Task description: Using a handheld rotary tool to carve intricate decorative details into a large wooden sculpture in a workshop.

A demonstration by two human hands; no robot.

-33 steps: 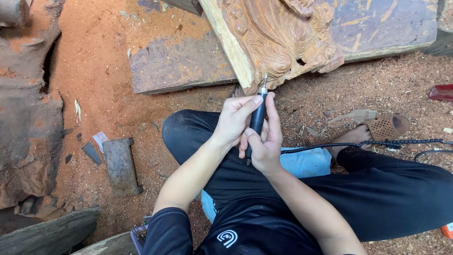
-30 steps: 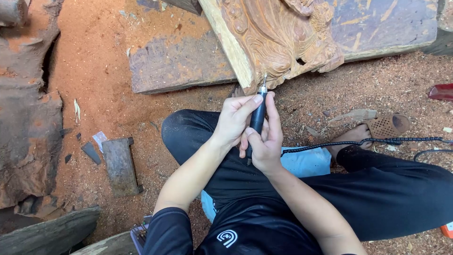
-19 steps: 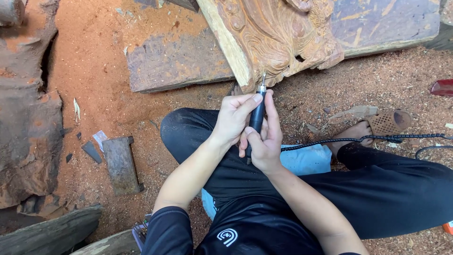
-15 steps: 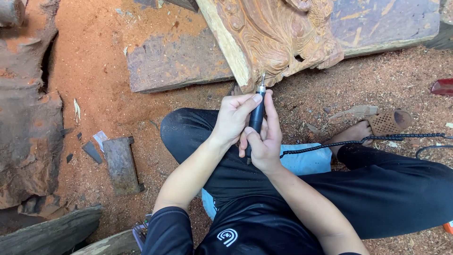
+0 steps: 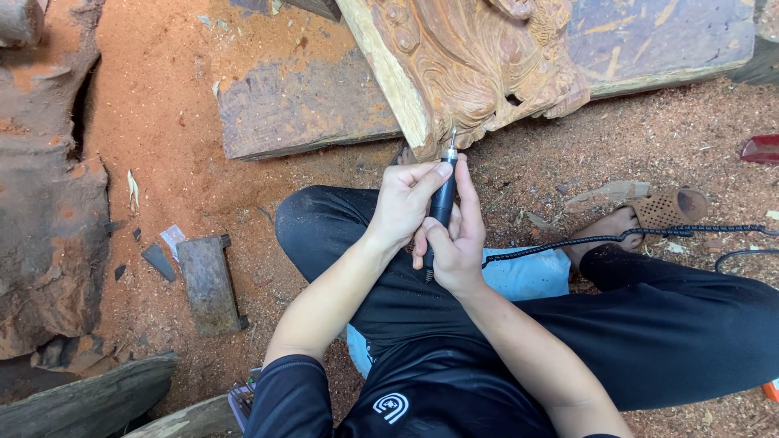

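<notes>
Ground of red-brown sawdust (image 5: pixel 162 122) covers the whole scene. A seated person in black trousers (image 5: pixel 673 316) and a black long-sleeved top (image 5: pixel 389 397) occupies the lower half, one knee bent toward the carving, one bare foot (image 5: pixel 608 227) stretched to the right.

Rough, weathered timber (image 5: pixel 49 219) runs down the left edge. A carved wooden panel (image 5: pixel 479 65), ornamented with deep relief scrolls and round bosses, lies tilted across the top centre; its pale cut edge faces the person. Beneath and behind it rest a flat grey plank (image 5: pixel 300 109) and a second plank (image 5: pixel 665 40) to the right.

Left hand (image 5: pixel 403 203) and right hand (image 5: pixel 456 239) are both closed around a slim black rotary carving handpiece (image 5: pixel 442 203), held nearly upright between them. The left thumb and fingers wrap its upper barrel; the right hand grips lower down, index finger extended along the shaft. The metal tip (image 5: pixel 452 139) meets the lower edge of the carved panel.

A black ribbed flexible cable (image 5: pixel 617 237) leads from the right hand across the lap to the right frame edge. A brown perforated sandal (image 5: pixel 669 208) lies just beside the foot. A small grey wooden block (image 5: pixel 208 284) sits on the sawdust at lower left, with dark chips (image 5: pixel 157 261) near it.
</notes>
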